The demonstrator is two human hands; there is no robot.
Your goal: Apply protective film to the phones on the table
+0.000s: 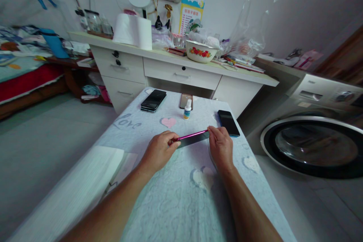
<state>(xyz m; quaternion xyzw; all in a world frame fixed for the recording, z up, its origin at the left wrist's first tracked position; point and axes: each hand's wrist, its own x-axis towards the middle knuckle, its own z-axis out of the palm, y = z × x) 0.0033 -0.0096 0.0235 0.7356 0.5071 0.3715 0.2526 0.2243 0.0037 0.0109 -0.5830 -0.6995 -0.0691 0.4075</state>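
Observation:
A thin phone [193, 135] with a magenta edge is held edge-on above the table, its far end tilted slightly up to the right. My left hand [161, 149] pinches its left end, and my right hand [220, 146] pinches the right end. Just behind it stands a small white spray bottle [187, 110] with a blue and yellow label. A brownish phone or phone case [183, 100] lies flat behind the bottle. Dark phones [153, 100] are stacked at the back left. Close to my right hand rests another dark phone [228, 123] with a blue edge.
The narrow table [176, 193] has a pale cloth with hearts. Beyond it, a white desk [181, 72] carries a flowered bowl [200, 51], paper rolls [132, 31] and plastic bags. A washing machine [317, 128] stands at the right, a bed [28, 70] at the left.

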